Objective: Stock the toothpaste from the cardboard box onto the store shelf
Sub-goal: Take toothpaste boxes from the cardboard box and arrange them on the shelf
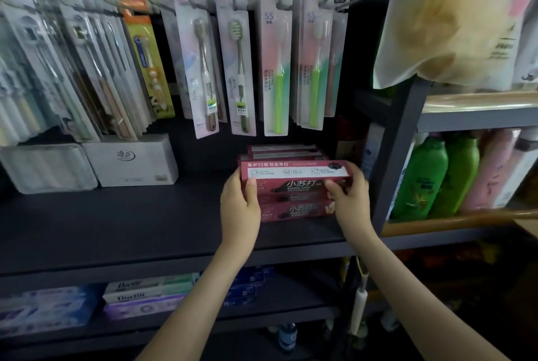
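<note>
On the front of the top red toothpaste box [295, 183], "小苏打" is printed in white, with "BAKING SODA TOOTHPASTE" set in small letters beneath. The same "小苏打" is repeated on the red box under it [302, 209]. Above the top box, "SS" is printed on a pink toothbrush card [275, 49]. Below and left of the top box, a script brand beginning "Dact" is carried on pale cartons [142, 288]; its ending cannot be read.

Two hands, the left hand [239, 206] and the right hand [349, 203] — two green bottles [422, 177], two green-handled toothbrushes [278, 92], one white box [131, 162] — red toothpaste boxes [294, 170] in stacked rows, too overlapped to count.
</note>
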